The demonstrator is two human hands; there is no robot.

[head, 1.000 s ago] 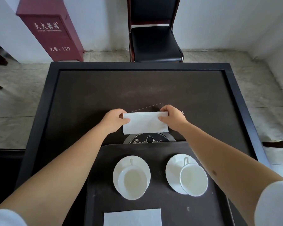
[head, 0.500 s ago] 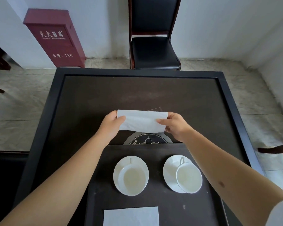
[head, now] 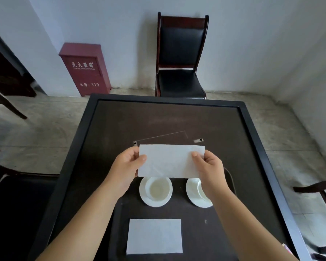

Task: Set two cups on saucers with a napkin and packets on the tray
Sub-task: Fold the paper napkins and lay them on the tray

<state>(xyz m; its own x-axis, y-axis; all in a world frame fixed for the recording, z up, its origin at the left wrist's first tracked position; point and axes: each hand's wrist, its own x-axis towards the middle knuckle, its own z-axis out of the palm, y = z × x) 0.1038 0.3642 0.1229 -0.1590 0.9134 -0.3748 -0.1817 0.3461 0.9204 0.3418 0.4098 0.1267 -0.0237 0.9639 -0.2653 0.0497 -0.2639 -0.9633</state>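
Observation:
A folded white napkin is held up in the air above the far edge of the dark tray. My left hand pinches its left end and my right hand pinches its right end. Below it, two white cups stand on white saucers on the tray: the left cup in full view on its saucer, the right cup partly behind my right wrist on its saucer. A second white napkin lies flat on the tray's near part. No packets are visible.
The tray sits on a dark square table with a black raised rim. A black padded chair stands at the far side, a red cabinet by the wall at left. Parts of other chairs show at both side edges.
Both hands have lifted the folded napkin and drawn it nearer, so it now hangs over the cups. My head has tipped up, showing more wall and chair.

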